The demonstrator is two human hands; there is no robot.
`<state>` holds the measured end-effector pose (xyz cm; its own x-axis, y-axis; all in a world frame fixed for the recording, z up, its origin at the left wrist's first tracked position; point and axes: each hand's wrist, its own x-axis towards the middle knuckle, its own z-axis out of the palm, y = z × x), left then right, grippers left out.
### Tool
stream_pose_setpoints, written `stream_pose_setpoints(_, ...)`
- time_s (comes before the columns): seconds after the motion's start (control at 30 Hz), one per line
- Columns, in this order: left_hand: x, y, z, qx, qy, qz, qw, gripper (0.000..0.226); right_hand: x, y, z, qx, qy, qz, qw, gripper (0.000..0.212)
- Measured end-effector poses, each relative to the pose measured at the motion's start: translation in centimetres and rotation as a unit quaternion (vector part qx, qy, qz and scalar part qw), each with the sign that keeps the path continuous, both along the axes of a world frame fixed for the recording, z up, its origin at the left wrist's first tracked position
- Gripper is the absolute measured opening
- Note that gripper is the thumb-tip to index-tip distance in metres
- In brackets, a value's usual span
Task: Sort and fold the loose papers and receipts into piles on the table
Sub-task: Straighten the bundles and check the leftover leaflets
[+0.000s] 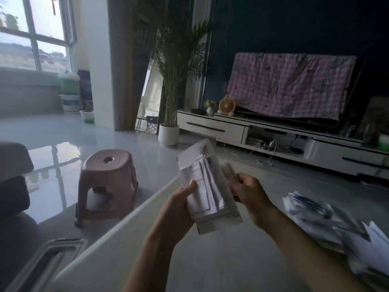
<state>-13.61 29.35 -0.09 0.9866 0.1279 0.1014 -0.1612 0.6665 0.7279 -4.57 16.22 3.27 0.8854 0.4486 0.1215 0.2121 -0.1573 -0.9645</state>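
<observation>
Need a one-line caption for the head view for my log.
Over the table, the left hand and right hand hold a bundle of papers; a loose paper heap lies to the right.

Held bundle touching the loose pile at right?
Apart. Head view: the right hand and bare table lie between the paper bundle and the loose pile.

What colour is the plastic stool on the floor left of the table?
The stool is pale pink, with a round hole in its seat. The head view shows it clearly.
</observation>
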Motion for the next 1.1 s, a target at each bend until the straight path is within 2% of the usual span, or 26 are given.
stream_pose_setpoints(0.07,-0.5,-1.2,-0.2,0.012,0.014,-0.008,1.0,0.039,-1.7,0.1,-0.8,-0.007,0.013,0.004,1.0,0.032)
stream_pose_setpoints(0.17,-1.3,-2.3,-0.9,0.012,0.047,0.009,0.999,0.033,-3.3,-0.1,-1.8,-0.007,-0.02,-0.035,0.999,0.037)
stream_pose_setpoints(0.3,-2.1,-3.2,-1.6,0.002,0.078,0.031,0.996,0.027,-3.6,-1.3,-2.8,0.01,0.056,-0.038,0.998,0.014)
stream_pose_setpoints(0.33,-2.3,-3.2,-1.6,-0.001,0.082,0.034,0.996,0.027,-3.6,-1.6,-3.0,0.004,0.057,-0.035,0.998,0.018)
stream_pose_setpoints(0.43,-2.7,-3.2,-1.6,0.001,0.099,0.057,0.994,0.024,-3.5,-2.9,-2.8,-0.003,-0.003,-0.092,0.996,0.036)
stream_pose_setpoints(0.53,-2.9,-2.6,-1.6,0.009,0.129,0.115,0.985,0.018,-2.8,-4.6,-1.6,0.013,-0.091,-0.195,0.977,0.027)
stream_pose_setpoints(0.63,-3.1,-2.5,-1.8,0.025,0.152,0.167,0.974,0.014,-3.5,-5.5,0.0,0.102,-0.036,-0.136,0.985,0.016)
stream_pose_setpoints(0.7,-3.0,-3.0,-1.7,0.046,0.154,0.189,0.969,0.013,-5.1,-4.7,0.4,0.116,0.01,-0.059,0.991,0.021)
stream_pose_setpoints(0.8,-2.8,-4.8,-1.3,0.069,0.161,0.209,0.962,0.019,-7.4,-2.7,-0.9,0.038,-0.058,-0.034,0.997,0.024)
stream_pose_setpoints(0.87,-2.9,-5.7,-1.1,0.045,0.156,0.202,0.966,0.029,-8.2,-1.5,-2.0,-0.043,-0.143,-0.074,0.986,0.029)
stream_pose_setpoints(0.93,-3.2,-6.1,-1.0,0.034,0.142,0.196,0.97,0.035,-8.6,-1.1,-3.1,-0.072,-0.201,-0.12,0.97,0.03)
stream_pose_setpoints(1.0,-3.5,-6.2,-1.2,0.056,0.134,0.19,0.971,0.037,-8.9,-0.9,-4.2,-0.075,-0.208,-0.139,0.965,0.03)
stream_pose_setpoints(1.1,-3.5,-6.5,-2.0,0.149,0.136,0.219,0.955,0.017,-9.1,-0.6,-5.3,-0.111,-0.192,-0.153,0.963,0.034)
